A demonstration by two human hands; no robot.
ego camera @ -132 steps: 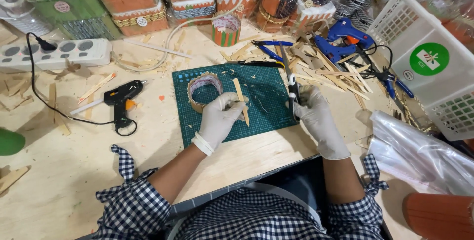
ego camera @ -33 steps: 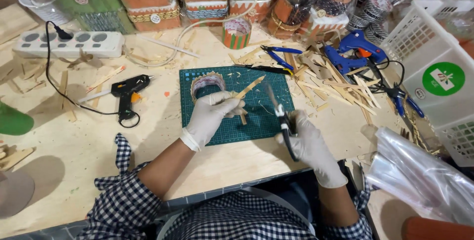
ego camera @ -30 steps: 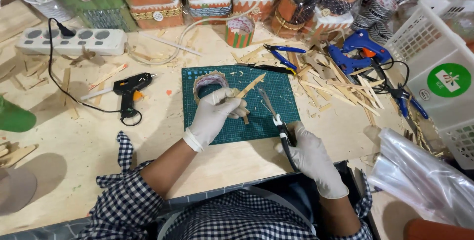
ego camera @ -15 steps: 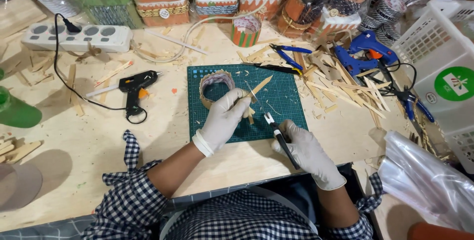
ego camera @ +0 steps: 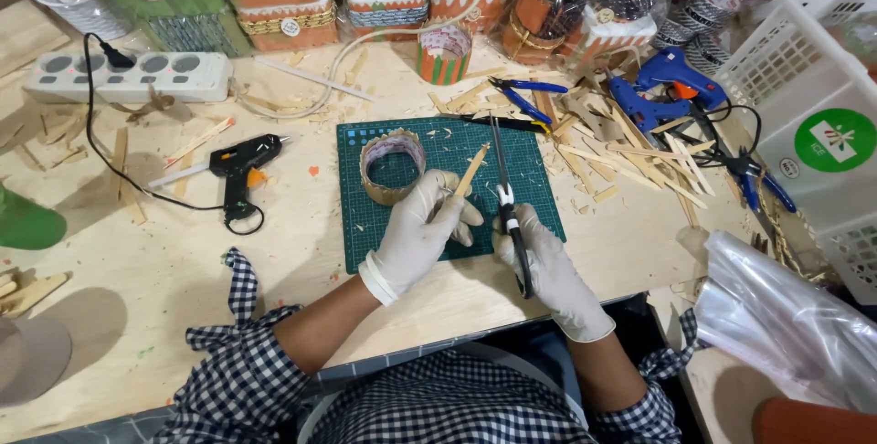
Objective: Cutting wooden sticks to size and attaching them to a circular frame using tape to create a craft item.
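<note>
Partly hidden: wooden stick (ego camera: 471,173), lower end lost inside gloved left hand (ego camera: 422,229), fingers closed round it. Right hand (ego camera: 545,266) also gloved, fingers wrapped round black handles of scissors (ego camera: 505,190), blades open and pointing up. Both over green cutting mat (ego camera: 442,186) on counter (ego camera: 137,261). Paper ring (ego camera: 392,164) just beside stick. Black glue gun (ego camera: 239,163) left, blue one (ego camera: 667,88) right among loose sticks.

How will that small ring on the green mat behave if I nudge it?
The ring looks thin-walled and hollow, so probably light and easily slid across the mat. It stands on its open end, so it should scoot rather than roll. A hard pinch may dent it.
</note>
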